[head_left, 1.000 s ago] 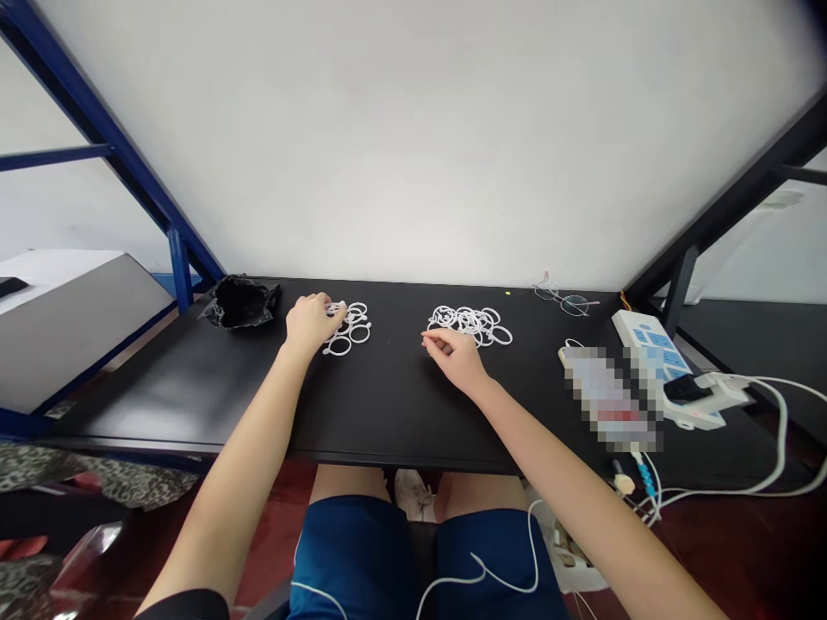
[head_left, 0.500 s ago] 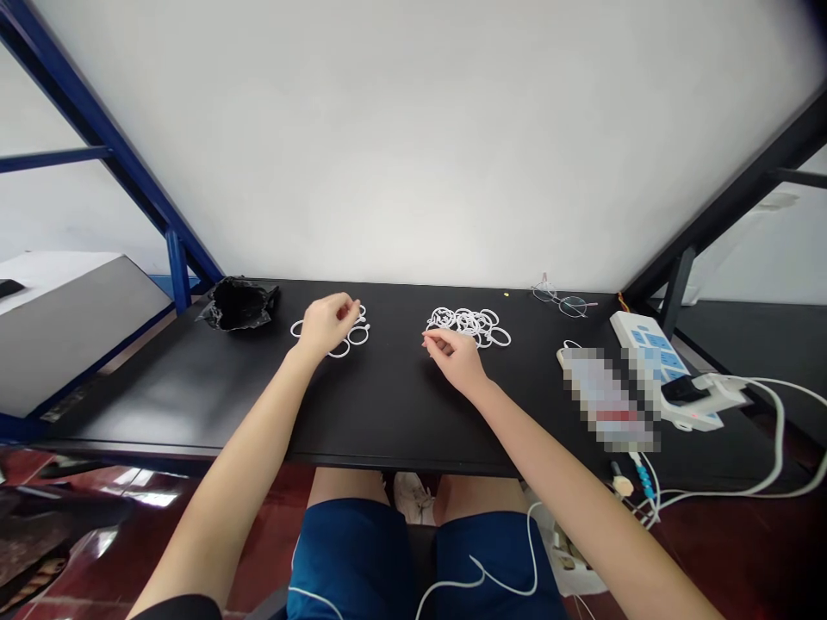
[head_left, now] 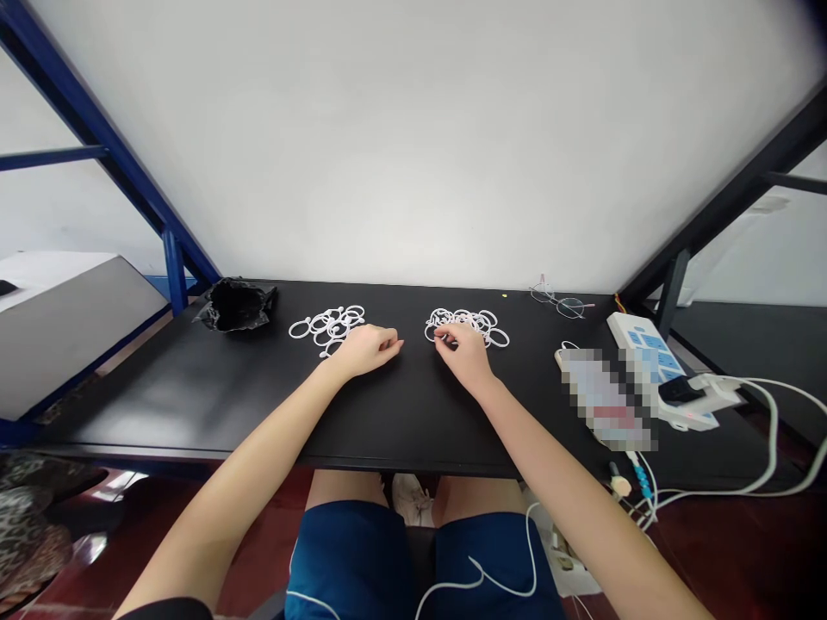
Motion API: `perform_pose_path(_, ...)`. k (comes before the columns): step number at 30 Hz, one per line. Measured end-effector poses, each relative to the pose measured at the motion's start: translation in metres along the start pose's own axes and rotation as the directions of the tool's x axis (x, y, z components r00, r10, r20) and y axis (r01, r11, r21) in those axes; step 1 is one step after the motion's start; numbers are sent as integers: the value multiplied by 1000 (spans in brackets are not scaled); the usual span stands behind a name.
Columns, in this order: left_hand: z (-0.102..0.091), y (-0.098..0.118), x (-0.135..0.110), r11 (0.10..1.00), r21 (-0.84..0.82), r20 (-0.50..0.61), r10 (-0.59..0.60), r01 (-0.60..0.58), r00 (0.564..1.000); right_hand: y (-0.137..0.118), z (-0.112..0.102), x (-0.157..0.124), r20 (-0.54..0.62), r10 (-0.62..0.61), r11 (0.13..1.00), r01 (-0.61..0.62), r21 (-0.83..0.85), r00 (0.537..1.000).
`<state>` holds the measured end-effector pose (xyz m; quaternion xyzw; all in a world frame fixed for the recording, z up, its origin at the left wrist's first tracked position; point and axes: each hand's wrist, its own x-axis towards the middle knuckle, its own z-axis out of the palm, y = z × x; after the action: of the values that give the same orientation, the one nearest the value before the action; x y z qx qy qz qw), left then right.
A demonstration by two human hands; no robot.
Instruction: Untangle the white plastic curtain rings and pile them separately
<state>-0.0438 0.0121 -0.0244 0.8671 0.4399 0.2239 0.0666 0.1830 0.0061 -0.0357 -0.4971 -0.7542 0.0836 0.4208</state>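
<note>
Item 1. Left hand (head_left: 365, 349): down on the black table (head_left: 194, 387), just right of and nearer than the left ring pile (head_left: 326, 323), touching or almost touching its nearest ring. Fingers loosely curled, tips pointing right toward the other hand, thumb close to forefinger. Grip narrow; contents, if any, too small to tell.

Item 2. Right hand (head_left: 462, 346): at the near-left edge of the right ring pile (head_left: 475, 320). Thumb and fingertips (head_left: 444, 336) drawn together in a tight pinch on white rings at that edge. Not clear whether any ring is lifted off the surface.

Item 3. Ring piles, 2: thin white plastic rings lying flat and overlapping, both toward the far edge of the table and well apart. Left pile looser and more spread, right pile denser.

Item 4. Crumpled black bag (head_left: 236, 303): far left of the table, beside the left ring pile.

Item 5. Spectacles (head_left: 559, 301): far edge, right of the right ring pile.

Item 6. White power strip (head_left: 643, 337): right end of the table, white cable (head_left: 768, 456) trailing off the edge; blurred object (head_left: 604, 396) just beside it.
</note>
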Motion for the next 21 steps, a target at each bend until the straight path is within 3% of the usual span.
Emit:
perform_pose_path(4,0,-1,0,1000,-6,6,-9,9,1000,-6,2,-2,183,75,992,-55,-110,980)
perform_pose_path(8,2,0,1,999,-44,-1,-9,9,1000,-5,2,-2,212,73,997,-66,-38,975)
perform_pose_path(11,5,1,2,977,-210,-51,-48,37,998,-4,5,-3,213,-28,997,11,83,977)
perform_pose_path(13,9,0,4,908,-407,-37,-131,105,991,-6,8,-5,208,-114,983,81,164,971)
perform_pose_path(17,16,-3,7,663,-714,109,-210,223,972,-10,12,-8,216,-189,947,120,298,958)
perform_pose_path(21,14,-3,7,631,-747,103,-199,208,975,-7,12,-7,246,-221,939,138,316,944)
